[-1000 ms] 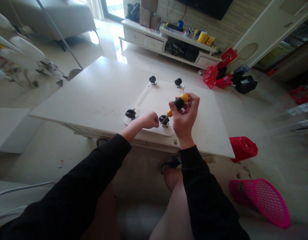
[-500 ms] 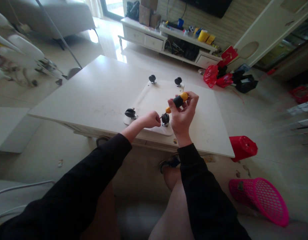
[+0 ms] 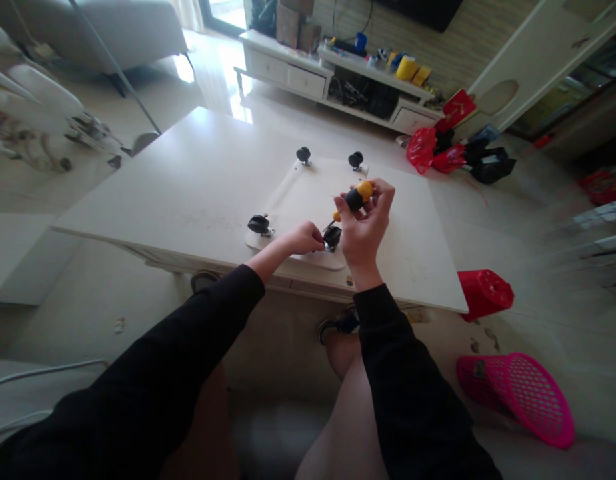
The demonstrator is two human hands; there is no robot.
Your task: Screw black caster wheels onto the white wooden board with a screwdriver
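My right hand [image 3: 367, 223] is wrapped round the yellow and black handle of a screwdriver [image 3: 358, 197], its shaft slanting down to the left behind a black caster [image 3: 332, 236]. My left hand [image 3: 307, 238] is closed beside that caster, fingertips at its metal base; whatever they pinch is too small or hidden to make out. The caster stands at the near right corner of a white board [image 3: 308, 200] lying on a white table [image 3: 188, 173]. Other casters sit at its near left [image 3: 259, 225], far left [image 3: 303, 155] and far right [image 3: 355, 160] corners.
A red bin [image 3: 488, 293] and a pink mesh basket [image 3: 528, 397] are on the floor to the right. Red and black bags [image 3: 453, 157] lie past the table's far right. A TV cabinet [image 3: 308, 83] stands along the back wall. My legs are under the near edge.
The screwdriver and my right hand have shifted slightly left and up in view. My left fingers have moved a little right, from the screwdriver's tip to the caster's base.
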